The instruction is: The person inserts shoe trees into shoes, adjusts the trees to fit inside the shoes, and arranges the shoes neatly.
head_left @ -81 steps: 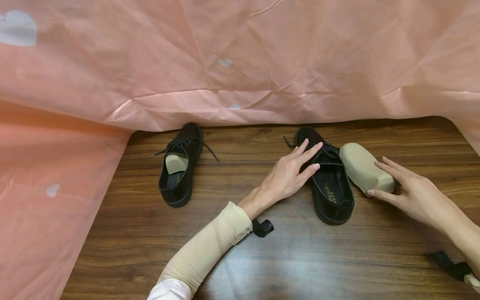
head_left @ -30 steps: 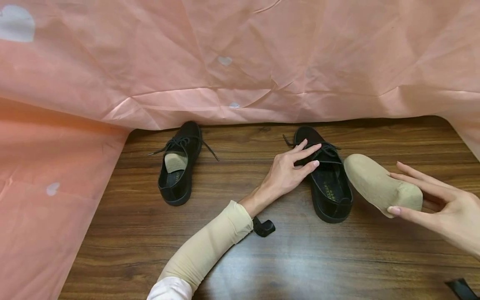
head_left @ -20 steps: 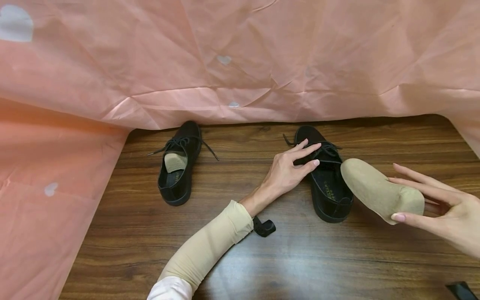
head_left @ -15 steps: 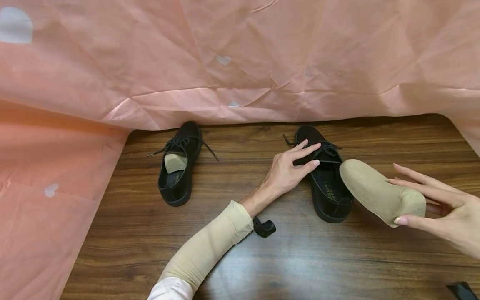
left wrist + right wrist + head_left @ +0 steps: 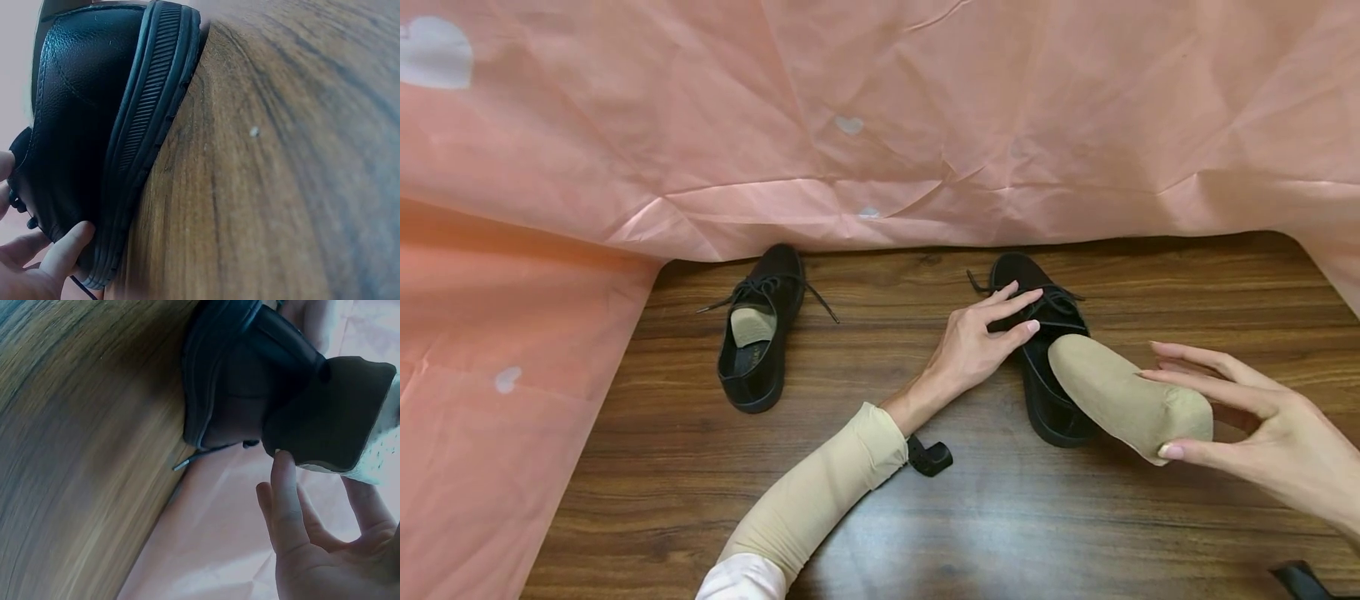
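Observation:
A black lace-up shoe [image 5: 1051, 400] sits on the wooden surface, toe towards the pink cloth. My left hand [image 5: 973, 350] rests over its laces and toe, fingers fairly straight; in the left wrist view one fingertip [image 5: 84, 231] presses the shoe's side above the sole. With my right hand [image 5: 1262, 417] I pinch a beige shoe insert [image 5: 1105, 387] near its narrow heel end, between thumb and fingers. Its rounded front end overlaps the shoe's opening and covers most of the insole. In the right wrist view the insert [image 5: 331, 419] slants up from the shoe, its underside dark.
A second black shoe [image 5: 752, 383] stands to the left, with a similar beige insert [image 5: 752, 327] in its opening. Pink cloth [image 5: 865, 100] with pale hearts hangs behind and at the sides. Black straps [image 5: 929, 458] show by my wrists.
My right hand has lifted the shoe insert from beside the shoe, drawn it back to the right, then brought it left over the shoe's opening. The left hand has stayed put.

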### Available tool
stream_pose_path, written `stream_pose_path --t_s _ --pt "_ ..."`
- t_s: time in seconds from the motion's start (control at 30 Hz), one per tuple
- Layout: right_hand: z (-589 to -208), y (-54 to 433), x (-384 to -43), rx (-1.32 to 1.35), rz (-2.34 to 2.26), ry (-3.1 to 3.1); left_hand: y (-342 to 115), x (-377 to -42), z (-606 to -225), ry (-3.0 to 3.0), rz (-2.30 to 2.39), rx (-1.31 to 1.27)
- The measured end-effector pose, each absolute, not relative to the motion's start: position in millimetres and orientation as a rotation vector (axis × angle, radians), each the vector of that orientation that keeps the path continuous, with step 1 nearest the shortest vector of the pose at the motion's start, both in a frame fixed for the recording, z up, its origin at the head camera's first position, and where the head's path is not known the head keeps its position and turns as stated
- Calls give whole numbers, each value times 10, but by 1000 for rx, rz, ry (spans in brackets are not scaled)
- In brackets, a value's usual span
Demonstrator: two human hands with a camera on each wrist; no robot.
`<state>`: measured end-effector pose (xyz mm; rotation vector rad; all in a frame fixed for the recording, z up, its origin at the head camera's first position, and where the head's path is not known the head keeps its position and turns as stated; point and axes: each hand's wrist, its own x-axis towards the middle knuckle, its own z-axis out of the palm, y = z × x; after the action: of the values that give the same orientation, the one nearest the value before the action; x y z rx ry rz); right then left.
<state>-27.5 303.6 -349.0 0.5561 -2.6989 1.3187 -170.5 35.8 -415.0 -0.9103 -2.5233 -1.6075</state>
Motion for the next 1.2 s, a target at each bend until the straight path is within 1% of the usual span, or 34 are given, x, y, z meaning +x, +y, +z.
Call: stream_pose_path --t_s 0.13,0.47,1.2 --pt "-3452 2952 -299 503 1301 -2769 361 -1710 -4160 -2509 -1618 -925" --pt "-3481 2885 -344 494 1238 -2784 372 -1708 -4159 -2493 -1588 -940" --pt "-3508 2845 -493 592 1256 -2800 349 -1715 -4169 -2516 -1597 -918"
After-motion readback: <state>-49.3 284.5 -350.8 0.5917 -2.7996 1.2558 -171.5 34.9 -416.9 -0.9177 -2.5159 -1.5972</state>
